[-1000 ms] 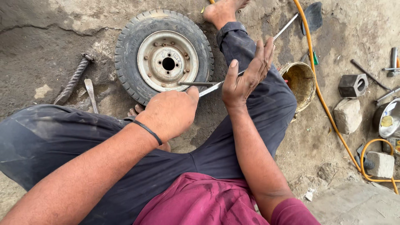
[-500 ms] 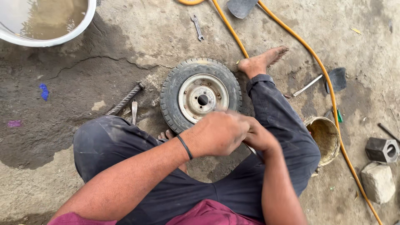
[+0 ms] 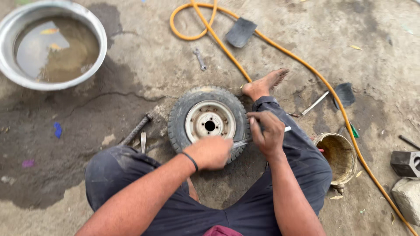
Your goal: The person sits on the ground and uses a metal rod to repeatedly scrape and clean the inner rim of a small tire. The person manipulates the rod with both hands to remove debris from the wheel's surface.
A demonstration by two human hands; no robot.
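Note:
A small black tyre on a pale steel rim (image 3: 209, 122) lies flat on the concrete between my knees. My left hand (image 3: 210, 152), a black band at its wrist, is closed at the tyre's near edge on one end of a thin flat metal bar (image 3: 240, 142). My right hand (image 3: 266, 131) grips the same bar a little further along, over the tyre's right side. The bar's pale far end sticks out past my right hand. My bare right foot (image 3: 264, 84) rests just beyond the tyre.
A metal basin of murky water (image 3: 50, 43) sits at top left. An orange hose (image 3: 280, 52) runs from the top to the right edge. A rusty tin bucket (image 3: 337, 156), spanner (image 3: 200, 58), two flat-bladed tools (image 3: 240, 31), a ribbed bar (image 3: 135, 130) and stone blocks (image 3: 407, 175) lie around.
The camera view has pulled back and swung left, bringing the basin in. Both hands dropped from above my thigh to the tyre's near right edge, still on the bar.

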